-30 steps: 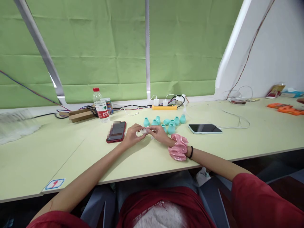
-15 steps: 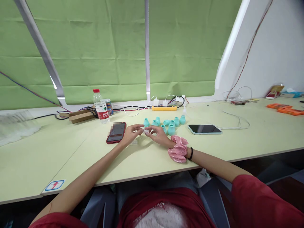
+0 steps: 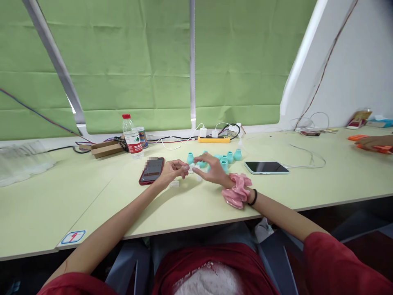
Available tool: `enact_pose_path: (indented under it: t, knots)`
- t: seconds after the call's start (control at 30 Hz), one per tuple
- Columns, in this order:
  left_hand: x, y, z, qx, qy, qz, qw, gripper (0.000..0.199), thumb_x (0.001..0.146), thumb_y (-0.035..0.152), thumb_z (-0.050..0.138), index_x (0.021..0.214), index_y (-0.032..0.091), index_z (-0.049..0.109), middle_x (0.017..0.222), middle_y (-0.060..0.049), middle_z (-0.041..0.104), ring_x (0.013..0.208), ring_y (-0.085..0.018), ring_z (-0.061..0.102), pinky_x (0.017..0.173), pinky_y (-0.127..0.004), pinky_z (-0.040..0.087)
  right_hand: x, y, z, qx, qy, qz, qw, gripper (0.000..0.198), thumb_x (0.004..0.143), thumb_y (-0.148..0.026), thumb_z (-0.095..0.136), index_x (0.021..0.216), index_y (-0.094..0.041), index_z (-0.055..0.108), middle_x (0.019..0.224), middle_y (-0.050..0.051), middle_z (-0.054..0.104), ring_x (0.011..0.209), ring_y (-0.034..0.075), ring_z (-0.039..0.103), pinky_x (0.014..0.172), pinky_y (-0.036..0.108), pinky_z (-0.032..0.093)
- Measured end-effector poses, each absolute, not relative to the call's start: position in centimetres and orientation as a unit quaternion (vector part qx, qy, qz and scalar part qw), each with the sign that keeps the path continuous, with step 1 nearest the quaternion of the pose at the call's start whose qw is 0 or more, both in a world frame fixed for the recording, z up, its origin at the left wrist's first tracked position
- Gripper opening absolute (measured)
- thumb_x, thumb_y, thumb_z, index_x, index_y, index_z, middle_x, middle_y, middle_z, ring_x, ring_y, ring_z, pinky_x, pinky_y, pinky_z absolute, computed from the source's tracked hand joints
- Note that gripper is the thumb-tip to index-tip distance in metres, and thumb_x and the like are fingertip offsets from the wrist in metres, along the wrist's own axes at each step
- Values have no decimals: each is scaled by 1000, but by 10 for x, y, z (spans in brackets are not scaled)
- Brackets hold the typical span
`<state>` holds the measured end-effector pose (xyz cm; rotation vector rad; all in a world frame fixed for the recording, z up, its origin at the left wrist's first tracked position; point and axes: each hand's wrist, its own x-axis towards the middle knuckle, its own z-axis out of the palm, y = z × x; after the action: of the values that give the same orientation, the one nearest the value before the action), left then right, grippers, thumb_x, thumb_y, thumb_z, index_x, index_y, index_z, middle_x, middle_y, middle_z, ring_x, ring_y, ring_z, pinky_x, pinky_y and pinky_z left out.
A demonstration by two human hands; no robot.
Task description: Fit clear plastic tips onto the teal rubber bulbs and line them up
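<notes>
My left hand (image 3: 173, 172) is closed in a pinch on a small translucent white piece (image 3: 190, 168), whose exact kind is too small to make out. My right hand (image 3: 213, 169), with a pink scrunchie (image 3: 237, 190) at its wrist, hovers just right of that piece, thumb and fingers apart. Below its thumb shows another pale translucent bit (image 3: 199, 178). Several small teal vase-shaped pieces (image 3: 237, 155) stand behind and beside my right hand, which partly hides some of them. A small clear piece (image 3: 174, 184) lies on the table by my left wrist.
A red-cased phone (image 3: 151, 170) lies left of my hands, a light-blue-cased phone (image 3: 266, 167) to the right with a white cable. Behind are a water bottle (image 3: 133, 141), a can, a cardboard tray (image 3: 107, 149) and a yellow power strip (image 3: 214, 139). Another person's hand (image 3: 376, 142) touches orange parts at far right.
My right hand has drawn back to the right and spread its fingers, while my left fingers have curled in around the small piece. Another person's hand has appeared over the orange parts.
</notes>
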<state>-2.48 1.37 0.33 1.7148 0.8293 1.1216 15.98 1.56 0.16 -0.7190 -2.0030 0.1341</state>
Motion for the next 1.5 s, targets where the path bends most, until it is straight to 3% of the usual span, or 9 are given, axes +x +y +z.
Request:
enact_pose_path:
  t: [0.1, 0.23, 0.4, 0.57, 0.73, 1.0, 1.13, 1.37, 1.5]
  knots:
    - [-25, 12, 5, 687, 337, 459, 451, 28, 63, 37, 62, 70, 11, 55, 57, -2, 58, 45, -7, 49, 48, -22, 41, 184, 21, 12, -348, -805, -69, 476, 29, 72, -38, 50, 92, -17, 54, 82, 7, 57, 82, 20, 49, 75, 34, 38]
    - [-23, 8, 8, 683, 339, 457, 459, 26, 61, 35, 63, 66, 11, 53, 58, -2, 59, 46, -7, 49, 49, -23, 40, 217, 32, 8, -491, -766, -159, 383, 31, 69, -43, 50, 80, -14, 56, 66, 6, 56, 70, 20, 50, 65, 31, 36]
    - [-21, 8, 7, 665, 339, 438, 500, 26, 53, 26, 70, 65, 11, 53, 59, -1, 60, 51, -9, 52, 53, -23, 41, 232, 34, 0, -604, -734, -146, 273, 36, 64, -49, 51, 78, -15, 55, 76, 6, 58, 67, 18, 52, 54, 26, 33]
    - [-22, 10, 4, 656, 329, 411, 541, 30, 49, 21, 72, 72, 12, 54, 69, -3, 63, 66, -12, 58, 63, -25, 42, 233, 35, 0, -631, -739, -99, 215, 33, 62, -46, 53, 76, -16, 56, 78, 6, 56, 74, 20, 52, 56, 26, 34]
    - [-21, 7, 5, 649, 341, 376, 567, 37, 54, 24, 70, 86, 10, 58, 77, -7, 64, 65, -11, 56, 63, -25, 41, 242, 39, 0, -562, -792, -57, 234, 31, 55, -40, 61, 71, -14, 57, 76, 5, 52, 70, 16, 51, 60, 26, 38]
    - [-22, 8, 4, 653, 329, 438, 523, 26, 58, 23, 68, 79, 9, 59, 56, -1, 59, 57, -10, 53, 57, -24, 37, 242, 19, 29, -434, -782, 64, 443, 26, 55, -31, 63, 63, -17, 43, 85, 6, 57, 79, 17, 54, 59, 26, 43]
    - [-23, 8, 4, 661, 310, 425, 534, 20, 59, 21, 67, 74, 10, 58, 57, -2, 59, 53, -9, 51, 55, -23, 36, 218, 4, 34, -353, -806, 100, 464, 22, 62, -28, 58, 70, -18, 40, 85, 5, 58, 81, 17, 55, 61, 26, 43]
    - [-22, 7, 5, 645, 237, 417, 595, 16, 63, 23, 64, 70, 10, 58, 48, 1, 53, 51, -10, 50, 52, -23, 36, 176, 4, 6, -329, -848, -160, 383, 10, 64, -20, 51, 73, -16, 51, 70, 4, 57, 71, 17, 47, 59, 26, 34]
    - [-19, 2, 7, 657, 246, 381, 603, 20, 62, 25, 65, 70, 9, 59, 53, -2, 56, 51, -10, 50, 52, -23, 36, 172, 4, -4, -375, -842, -219, 320, 6, 65, -20, 49, 62, -15, 52, 60, 5, 55, 67, 17, 43, 57, 27, 30]
